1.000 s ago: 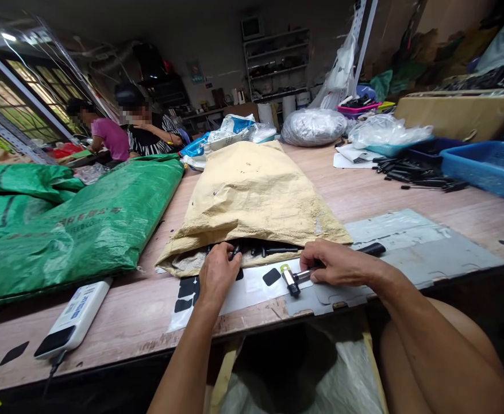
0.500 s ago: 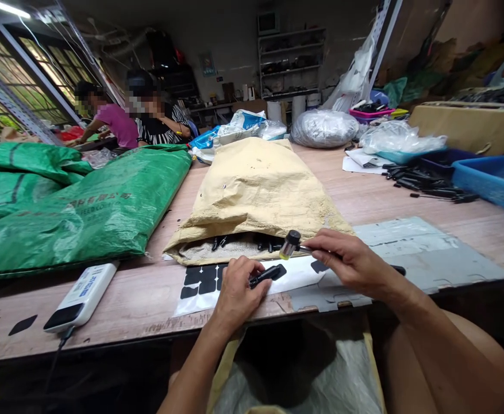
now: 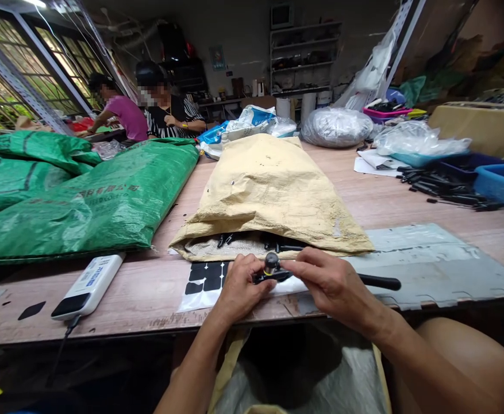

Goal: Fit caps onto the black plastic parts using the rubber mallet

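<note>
Hammer in right hand has dropped to black part in left hand.

bright glare sits on the green sack; the back wall is dim, the room's edges stretched.

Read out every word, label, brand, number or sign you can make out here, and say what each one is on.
"有限公司": end of the top printed line on the green sack; the characters before it and the line beneath are too blurred.
White device: blue characters, too blurred to read.
Blue-and-white bag: print too small to read.
Wall poster: too small to read.
</note>
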Action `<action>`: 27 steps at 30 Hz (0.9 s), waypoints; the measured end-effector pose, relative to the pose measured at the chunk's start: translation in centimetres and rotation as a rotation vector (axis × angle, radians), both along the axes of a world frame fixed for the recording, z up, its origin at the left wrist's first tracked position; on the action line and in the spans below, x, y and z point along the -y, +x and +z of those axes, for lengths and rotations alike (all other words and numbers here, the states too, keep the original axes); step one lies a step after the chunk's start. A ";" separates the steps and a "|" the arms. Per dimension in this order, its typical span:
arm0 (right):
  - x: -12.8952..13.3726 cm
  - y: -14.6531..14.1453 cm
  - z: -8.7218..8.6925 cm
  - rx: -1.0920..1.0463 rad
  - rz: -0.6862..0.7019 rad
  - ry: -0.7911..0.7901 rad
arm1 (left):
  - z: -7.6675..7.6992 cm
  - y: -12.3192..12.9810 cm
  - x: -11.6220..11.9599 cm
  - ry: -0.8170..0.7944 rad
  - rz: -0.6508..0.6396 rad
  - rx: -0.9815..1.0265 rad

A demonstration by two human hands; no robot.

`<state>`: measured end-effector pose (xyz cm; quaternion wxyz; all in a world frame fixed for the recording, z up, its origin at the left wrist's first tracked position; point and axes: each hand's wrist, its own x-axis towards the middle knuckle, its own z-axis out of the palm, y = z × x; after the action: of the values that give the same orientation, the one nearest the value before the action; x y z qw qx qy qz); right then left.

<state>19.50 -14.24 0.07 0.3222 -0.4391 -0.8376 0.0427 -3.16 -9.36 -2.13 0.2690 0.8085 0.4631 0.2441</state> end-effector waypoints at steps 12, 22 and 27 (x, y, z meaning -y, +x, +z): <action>-0.6 1.9 0.1 0.066 -0.074 0.044 | 0.2 0.2 0.3 -0.016 0.028 0.013; -1.3 5.9 -0.1 0.067 -0.090 -0.060 | -0.7 -1.1 0.0 -0.116 0.127 0.325; -1.7 6.7 -0.9 0.194 -0.089 -0.138 | -0.9 -1.3 -0.1 -0.114 0.098 0.299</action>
<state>26.23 -12.56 -0.84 0.2101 -0.4989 -0.8397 0.0431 -4.42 -9.30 -3.01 0.3680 0.7232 0.4697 0.3477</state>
